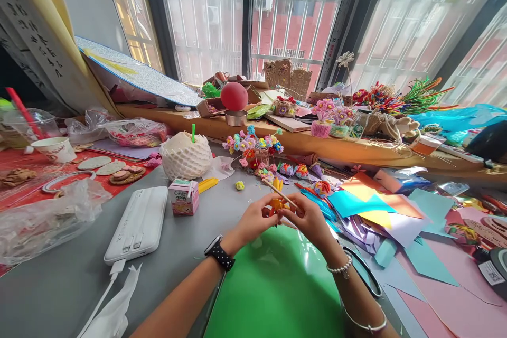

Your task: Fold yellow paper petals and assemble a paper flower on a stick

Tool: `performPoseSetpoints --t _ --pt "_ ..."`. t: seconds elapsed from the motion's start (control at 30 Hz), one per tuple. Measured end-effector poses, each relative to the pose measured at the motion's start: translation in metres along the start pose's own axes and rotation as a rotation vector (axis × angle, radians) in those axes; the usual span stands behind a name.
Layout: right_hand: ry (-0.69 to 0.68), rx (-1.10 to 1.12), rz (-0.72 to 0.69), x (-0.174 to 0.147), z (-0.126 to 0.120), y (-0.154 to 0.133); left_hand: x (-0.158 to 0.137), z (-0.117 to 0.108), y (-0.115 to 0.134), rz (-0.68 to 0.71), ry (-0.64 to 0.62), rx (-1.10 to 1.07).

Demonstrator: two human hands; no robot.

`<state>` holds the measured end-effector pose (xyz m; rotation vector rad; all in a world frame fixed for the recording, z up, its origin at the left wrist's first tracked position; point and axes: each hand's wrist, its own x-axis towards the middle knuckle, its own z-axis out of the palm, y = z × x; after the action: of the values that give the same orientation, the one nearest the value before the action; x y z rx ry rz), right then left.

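Both hands meet just above the far end of a glossy green board [285, 280]. My left hand [251, 220], a dotted watch strap at its wrist, pinches a small orange-yellow folded paper piece [278, 203] that looks like a flower. Between the fingers of my right hand [311, 217] is a thin wooden stick [273, 187], slanting up to the left across the paper piece. The fingertips nearly touch and partly cover the paper. Just beyond them lies a small yellow-green crumpled bit [240, 185], and behind it stands a cluster of colourful little flowers [255, 150].
To the left are a white power bank [137, 224] with its cable, a pink drink carton [184, 197] and a coconut in white foam netting [186, 154]. Coloured paper sheets [368, 203] pile up at right. A crowded wooden sill [301, 141] runs below the windows.
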<state>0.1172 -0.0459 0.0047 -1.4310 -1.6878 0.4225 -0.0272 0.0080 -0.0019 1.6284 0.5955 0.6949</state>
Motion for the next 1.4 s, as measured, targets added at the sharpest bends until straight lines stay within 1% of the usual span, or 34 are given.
performPoseSetpoints --t 0.1,0.2,0.3,0.43,0.6,0.73,0.9,1.0,1.07,1.2,1.3,1.4 --pt "0.021 0.090 0.029 0.001 0.005 0.005 0.000 0.003 -0.001 -0.018 -0.009 -0.011" --pt "0.091 0.082 0.022 0.001 0.007 0.007 0.000 0.004 -0.001 -0.015 0.007 -0.034" --pt "0.107 0.096 0.010 0.001 0.006 0.007 0.000 0.006 -0.002 -0.004 0.008 -0.077" --pt "0.018 0.168 0.021 0.001 0.000 0.008 -0.001 0.009 -0.002 0.009 -0.042 -0.141" --pt "-0.119 0.366 0.083 0.001 -0.009 0.009 -0.004 0.010 0.007 0.006 -0.085 -0.167" --pt "-0.160 0.483 0.130 0.001 -0.012 0.005 -0.004 0.009 0.011 -0.002 -0.114 -0.186" --pt "-0.139 0.511 0.133 0.001 -0.017 -0.002 -0.003 0.007 0.010 0.025 -0.165 -0.237" --pt "-0.187 0.519 0.112 0.000 -0.020 -0.004 -0.003 0.006 0.011 0.024 -0.223 -0.271" --pt "-0.209 0.516 0.086 -0.001 -0.021 -0.005 -0.004 0.005 0.011 0.017 -0.240 -0.277" --pt "-0.174 0.501 0.037 -0.001 -0.018 -0.006 -0.005 0.004 0.012 0.011 -0.235 -0.316" --pt "-0.165 0.503 0.041 0.000 -0.016 -0.005 -0.003 0.004 0.012 0.029 -0.211 -0.369" --pt "-0.147 0.477 0.049 0.001 -0.017 -0.005 -0.003 0.004 0.012 0.052 -0.189 -0.347"
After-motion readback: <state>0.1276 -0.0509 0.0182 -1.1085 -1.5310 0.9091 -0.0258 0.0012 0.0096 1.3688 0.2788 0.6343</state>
